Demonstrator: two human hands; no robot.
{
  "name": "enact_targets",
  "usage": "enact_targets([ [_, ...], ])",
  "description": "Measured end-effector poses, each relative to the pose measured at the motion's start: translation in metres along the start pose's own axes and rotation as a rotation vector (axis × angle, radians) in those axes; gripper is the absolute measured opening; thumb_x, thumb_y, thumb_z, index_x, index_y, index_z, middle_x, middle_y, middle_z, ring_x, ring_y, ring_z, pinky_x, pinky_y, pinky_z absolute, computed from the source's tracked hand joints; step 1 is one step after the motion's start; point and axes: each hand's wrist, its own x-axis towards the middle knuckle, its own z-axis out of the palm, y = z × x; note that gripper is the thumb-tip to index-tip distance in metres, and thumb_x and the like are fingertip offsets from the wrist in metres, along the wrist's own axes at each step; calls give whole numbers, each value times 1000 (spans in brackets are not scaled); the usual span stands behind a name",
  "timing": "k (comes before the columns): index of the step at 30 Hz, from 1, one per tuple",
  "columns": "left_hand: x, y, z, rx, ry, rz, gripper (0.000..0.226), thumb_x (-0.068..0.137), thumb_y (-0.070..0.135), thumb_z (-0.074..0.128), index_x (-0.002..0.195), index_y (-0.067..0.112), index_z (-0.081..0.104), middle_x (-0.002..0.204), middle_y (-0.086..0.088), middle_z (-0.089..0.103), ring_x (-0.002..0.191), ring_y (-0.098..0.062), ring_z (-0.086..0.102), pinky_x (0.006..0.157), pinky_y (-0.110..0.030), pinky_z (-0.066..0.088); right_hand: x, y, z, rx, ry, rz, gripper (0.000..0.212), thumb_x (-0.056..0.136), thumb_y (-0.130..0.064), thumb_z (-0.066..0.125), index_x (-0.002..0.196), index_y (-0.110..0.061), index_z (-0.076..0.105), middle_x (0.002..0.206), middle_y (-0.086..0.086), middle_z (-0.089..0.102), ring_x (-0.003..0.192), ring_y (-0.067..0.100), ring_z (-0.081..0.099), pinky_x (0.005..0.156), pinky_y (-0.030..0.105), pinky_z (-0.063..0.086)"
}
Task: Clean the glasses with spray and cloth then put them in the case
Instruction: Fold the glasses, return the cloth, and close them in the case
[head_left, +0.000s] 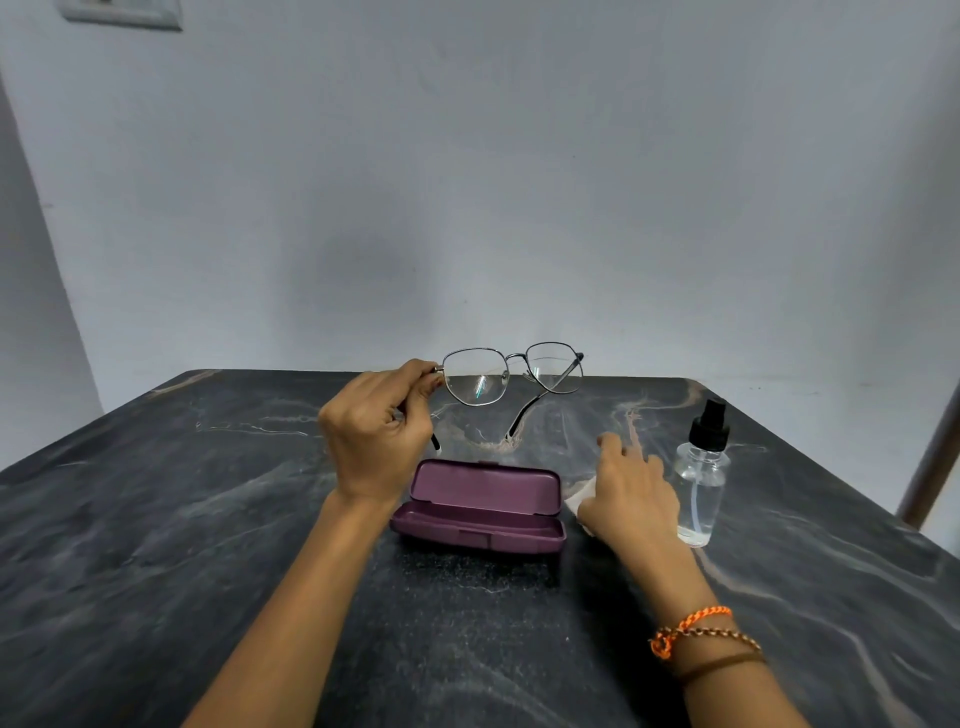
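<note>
My left hand (376, 434) pinches the left hinge of thin metal-framed glasses (511, 371), holding them up above the table with the temples unfolded. A purple hard case (480, 506) lies open on the table just below them. My right hand (631, 491) rests fingers spread on a white cloth (577, 500), which it mostly hides, right of the case. A clear spray bottle (702, 480) with a black nozzle stands upright just right of that hand.
The dark marbled table (208, 519) runs back to a pale wall. At the far right edge of the view a brown chair leg or post (930, 457) stands beside the table.
</note>
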Motion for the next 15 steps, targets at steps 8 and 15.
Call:
enact_targets([
  [8,1,1,0,-12,12,11,12,74,6,66,69,-3,71,48,-7,64,48,-6,45,45,-18,36,4,-2,-3,347,416,-106,35,87,-16,50,122,-10,49,121,12,53,110,28,50,85,35,41],
  [15,2,4,1,-10,23,81,13,74,6,66,67,-4,71,49,-8,65,43,-12,53,47,-20,39,4,-14,-17,1418,452,19,14,91,-18,50,93,-18,64,81,-4,65,73,7,59,66,18,49],
])
